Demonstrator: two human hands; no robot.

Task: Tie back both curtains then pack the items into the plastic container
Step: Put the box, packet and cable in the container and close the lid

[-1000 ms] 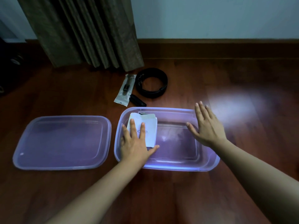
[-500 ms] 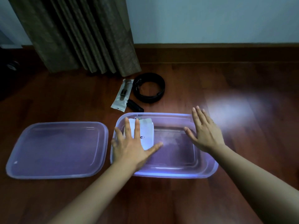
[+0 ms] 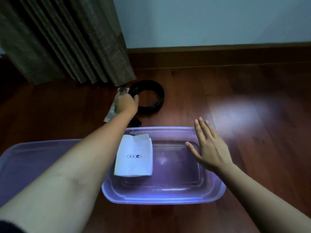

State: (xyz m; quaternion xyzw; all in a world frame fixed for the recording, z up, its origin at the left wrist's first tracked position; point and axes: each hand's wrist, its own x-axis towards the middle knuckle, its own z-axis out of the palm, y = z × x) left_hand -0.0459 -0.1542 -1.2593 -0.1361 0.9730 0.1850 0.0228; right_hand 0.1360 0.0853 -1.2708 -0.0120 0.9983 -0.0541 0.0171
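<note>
A translucent purple plastic container sits on the wooden floor in front of me. Inside it, at the left, lies a white pouch with a printed logo. My left hand is stretched out beyond the container, fingers curled down over a clear packet that shows above and below the hand. The thumb touches a coiled black belt. My right hand hovers flat and open over the container's right side. A brown curtain hangs at the back left.
The container's lid lies flat to the left, partly under my left forearm. A small black object lies between the packet and the container. The wall and skirting board run along the back.
My left hand left the white pouch in the container and reached forward onto the clear packet by the belt. My right hand stayed over the container's right side. My view moved closer.
</note>
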